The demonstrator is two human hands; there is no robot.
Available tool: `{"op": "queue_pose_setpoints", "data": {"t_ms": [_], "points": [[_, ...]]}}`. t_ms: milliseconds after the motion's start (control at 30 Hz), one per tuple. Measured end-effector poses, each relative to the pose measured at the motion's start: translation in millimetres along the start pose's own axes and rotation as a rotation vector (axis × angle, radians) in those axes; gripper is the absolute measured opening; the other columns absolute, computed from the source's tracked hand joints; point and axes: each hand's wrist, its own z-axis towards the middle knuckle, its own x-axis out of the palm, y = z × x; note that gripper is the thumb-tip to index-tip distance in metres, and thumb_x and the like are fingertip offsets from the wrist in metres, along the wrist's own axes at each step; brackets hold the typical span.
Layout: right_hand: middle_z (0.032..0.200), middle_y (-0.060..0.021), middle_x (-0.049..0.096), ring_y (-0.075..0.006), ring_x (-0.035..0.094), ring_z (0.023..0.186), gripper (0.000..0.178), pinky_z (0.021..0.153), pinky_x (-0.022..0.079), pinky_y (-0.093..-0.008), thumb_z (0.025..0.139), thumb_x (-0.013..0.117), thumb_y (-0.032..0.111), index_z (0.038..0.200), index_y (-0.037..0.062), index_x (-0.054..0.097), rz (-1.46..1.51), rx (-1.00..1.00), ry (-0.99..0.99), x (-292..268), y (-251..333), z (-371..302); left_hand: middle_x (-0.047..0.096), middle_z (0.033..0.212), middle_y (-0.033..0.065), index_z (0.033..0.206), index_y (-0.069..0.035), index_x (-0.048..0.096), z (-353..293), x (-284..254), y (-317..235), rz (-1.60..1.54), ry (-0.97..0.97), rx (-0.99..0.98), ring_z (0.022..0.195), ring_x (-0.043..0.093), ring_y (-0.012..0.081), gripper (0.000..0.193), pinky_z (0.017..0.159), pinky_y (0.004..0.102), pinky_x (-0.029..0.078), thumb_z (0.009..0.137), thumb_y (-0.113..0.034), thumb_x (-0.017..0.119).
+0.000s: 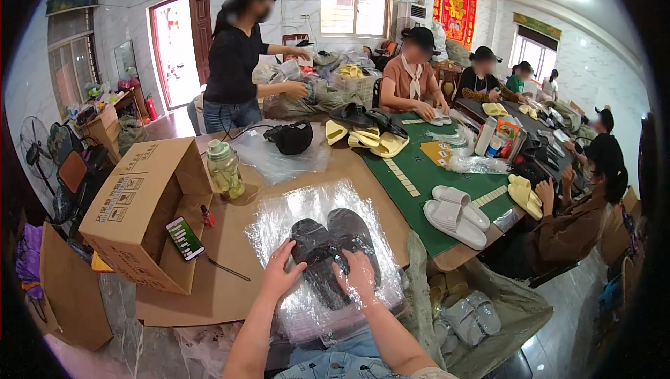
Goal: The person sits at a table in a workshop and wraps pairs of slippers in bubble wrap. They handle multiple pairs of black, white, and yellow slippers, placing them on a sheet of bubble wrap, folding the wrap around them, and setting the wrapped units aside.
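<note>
A pair of black slippers (pixel 352 229) lies on a stack of clear plastic bags (pixel 279 204) at the near edge of the table. My left hand (pixel 285 267) grips the outer side of the left slipper, with the thumb on top and the fingers along its edge. My right hand (pixel 358 278) is closed on the right slipper near its strap. Shiny clear film covers the lower part of the pair and seems to lie over my right hand and wrist; whether the hand is inside a bag is hard to tell.
An open cardboard box (pixel 139 204) stands left, a phone (pixel 184 239) leaning in it. Behind are a bottle (pixel 225 169) and a black waist bag (pixel 289 137). Grey slippers (pixel 456 216) lie on a green mat (pixel 401 229). A sack (pixel 516 309) holds more slippers. Several people work around.
</note>
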Motion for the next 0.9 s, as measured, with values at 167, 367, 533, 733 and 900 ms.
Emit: {"op": "queue_pose_setpoints", "data": {"t_ms": [167, 367, 533, 733, 900], "points": [[0.100, -0.0198, 0.061, -0.0399, 0.060, 0.097, 0.047, 0.086, 0.049, -0.0482, 0.086, 0.076, 0.030, 0.122, 0.0015, 0.064, 0.019, 0.010, 0.007, 1.0, -0.4, -0.2, 0.048, 0.155, 0.0136, 0.145, -0.010, 0.054, 1.1, 0.2, 0.1, 0.009, 0.005, 0.001, 0.139, 0.047, 0.0340, 0.071, 0.115, 0.0425, 0.039, 0.084, -0.034, 0.080], [0.098, -0.0200, 0.061, -0.0397, 0.059, 0.097, 0.047, 0.086, 0.049, -0.0485, 0.085, 0.077, 0.029, 0.122, 0.0020, 0.064, 0.004, -0.030, -0.030, 3.4, -2.5, -0.3, 0.048, 0.154, 0.0151, 0.145, -0.009, 0.053, 0.2, 0.5, 0.2, 0.010, -0.004, 0.013, 0.139, 0.047, 0.0349, 0.071, 0.116, 0.0432, 0.039, 0.085, -0.036, 0.080], [0.101, -0.0185, 0.062, -0.0386, 0.060, 0.098, 0.048, 0.088, 0.049, -0.0477, 0.087, 0.073, 0.036, 0.122, 0.0038, 0.065, -0.003, 0.007, 0.006, 4.1, -2.6, 0.0, 0.048, 0.154, 0.0152, 0.145, -0.009, 0.053, 1.0, 1.1, 3.5, 0.019, -0.006, 0.028, 0.139, 0.047, 0.0352, 0.071, 0.116, 0.0430, 0.038, 0.085, -0.035, 0.079], [0.100, -0.0205, 0.061, -0.0408, 0.059, 0.098, 0.047, 0.087, 0.048, -0.0485, 0.087, 0.075, 0.030, 0.121, -0.0005, 0.064, 0.029, -0.025, -0.003, 2.2, -3.1, 0.7, 0.047, 0.155, 0.0153, 0.145, -0.009, 0.053, 1.7, -0.7, -3.0, 0.019, 0.004, 0.006, 0.139, 0.048, 0.0352, 0.071, 0.115, 0.0426, 0.039, 0.084, -0.033, 0.079], [0.100, -0.0207, 0.061, -0.0408, 0.059, 0.099, 0.046, 0.088, 0.048, -0.0484, 0.087, 0.075, 0.029, 0.121, -0.0008, 0.064, 0.031, -0.023, 0.001, 0.9, -1.3, 1.1, 0.048, 0.154, 0.0136, 0.145, -0.010, 0.054, 1.2, 0.4, 0.0, 0.024, -0.006, 0.010, 0.138, 0.048, 0.0344, 0.071, 0.115, 0.0425, 0.039, 0.084, -0.034, 0.080]]}}
